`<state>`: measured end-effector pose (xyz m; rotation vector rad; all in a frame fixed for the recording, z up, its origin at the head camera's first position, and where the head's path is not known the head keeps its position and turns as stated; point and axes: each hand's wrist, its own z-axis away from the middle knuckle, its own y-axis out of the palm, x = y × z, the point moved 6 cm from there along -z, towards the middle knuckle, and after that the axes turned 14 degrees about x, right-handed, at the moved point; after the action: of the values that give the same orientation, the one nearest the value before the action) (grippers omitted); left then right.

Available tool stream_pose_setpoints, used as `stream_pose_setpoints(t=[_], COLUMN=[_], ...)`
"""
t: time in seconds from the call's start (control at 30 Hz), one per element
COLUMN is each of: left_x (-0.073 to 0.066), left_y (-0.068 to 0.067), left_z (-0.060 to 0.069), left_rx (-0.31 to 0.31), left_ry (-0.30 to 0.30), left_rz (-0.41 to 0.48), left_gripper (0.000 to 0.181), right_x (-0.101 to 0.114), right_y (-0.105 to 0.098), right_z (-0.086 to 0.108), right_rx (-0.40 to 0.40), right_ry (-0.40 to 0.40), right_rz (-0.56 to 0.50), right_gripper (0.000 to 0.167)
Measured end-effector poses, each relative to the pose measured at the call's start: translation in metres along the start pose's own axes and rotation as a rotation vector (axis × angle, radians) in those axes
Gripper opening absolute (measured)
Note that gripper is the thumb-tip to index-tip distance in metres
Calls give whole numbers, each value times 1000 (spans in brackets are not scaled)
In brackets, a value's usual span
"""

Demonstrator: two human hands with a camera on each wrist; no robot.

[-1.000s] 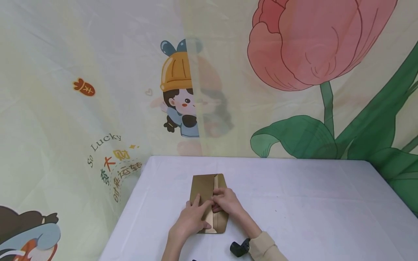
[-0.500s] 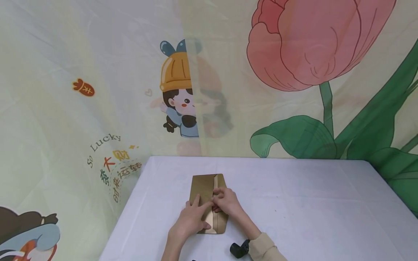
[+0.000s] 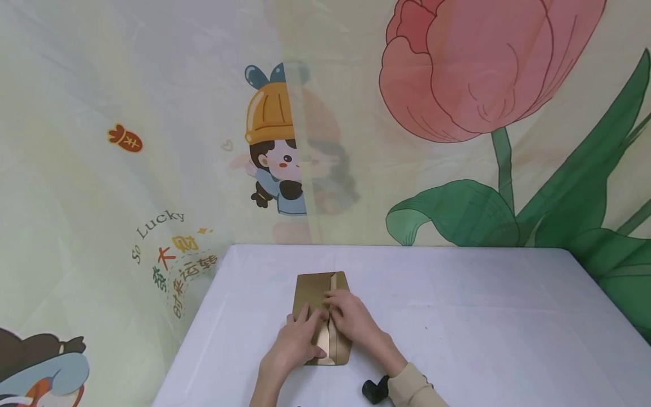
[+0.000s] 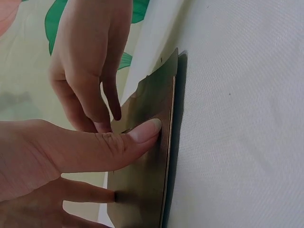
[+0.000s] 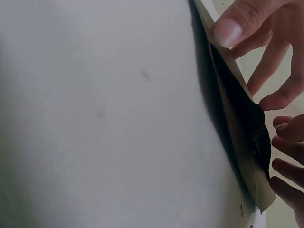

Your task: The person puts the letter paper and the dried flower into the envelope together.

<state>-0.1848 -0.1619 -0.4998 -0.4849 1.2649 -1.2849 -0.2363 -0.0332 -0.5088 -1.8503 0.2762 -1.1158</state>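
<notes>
A gold paper envelope [image 3: 311, 287] lies on the white-covered table, its flap side to the right and a pale strip along the seam. My left hand [image 3: 292, 346] spreads over its lower left part, and the left thumb [image 4: 145, 130] presses near the close edge. At the seam my right hand [image 3: 354, 317] has its fingers bent and appears to pinch the edge of the mouth. In the right wrist view the envelope [image 5: 263, 192] gapes along a dark opening; what lies inside cannot be made out. Both hands' fingertips touch its rim there.
A small black curved object [image 3: 375, 390] lies beside the right sleeve [image 3: 414, 387]. The table [image 3: 483, 316] reaches back to a printed cloth backdrop with a tulip [image 3: 488, 68].
My right hand has shifted slightly up and left along the seam, its fingers reaching a little further. The left hand stays nearly still on the envelope. The head view turns slightly.
</notes>
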Motion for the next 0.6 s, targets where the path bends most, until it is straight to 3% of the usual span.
stream_pose_setpoints(t=[0.2, 0.43, 0.6], left_x=[1, -1, -4], left_y=[1, 1, 2], left_z=[0, 1, -1], left_rx=[3, -2, -10], left_ry=[-8, -5, 36], left_rz=[2, 28, 31], left_gripper=[67, 67, 64], right_x=[4, 7, 7], right_y=[7, 8, 8], right_z=[2, 6, 7], right_rx=[105, 132, 146], right_ry=[-30, -51, -49], right_rz=[74, 122, 133], right_gripper=[23, 24, 30])
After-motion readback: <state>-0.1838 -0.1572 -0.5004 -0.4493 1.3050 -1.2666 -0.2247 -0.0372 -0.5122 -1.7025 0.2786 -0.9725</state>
